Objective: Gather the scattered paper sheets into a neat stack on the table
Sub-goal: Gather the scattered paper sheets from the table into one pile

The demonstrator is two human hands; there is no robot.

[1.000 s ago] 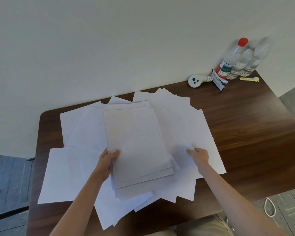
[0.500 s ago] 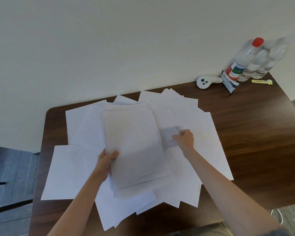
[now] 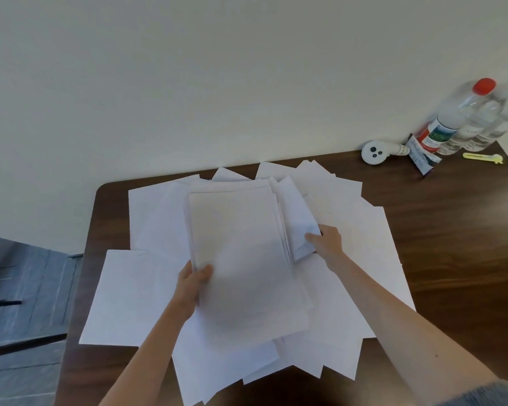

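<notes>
Since half a second ago the right hand has drawn a bent white sheet, pinched, against the right edge of the stack. The left hand grips the stack's near-left edge, thumb on top. Loose sheets fan flat over the dark wooden bench. Clear plastic bottles stand at its far right corner.

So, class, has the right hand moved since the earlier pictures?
Yes. The right hand, pinching a sheet, has moved across the table toward the wall, closer to the stack.
</notes>
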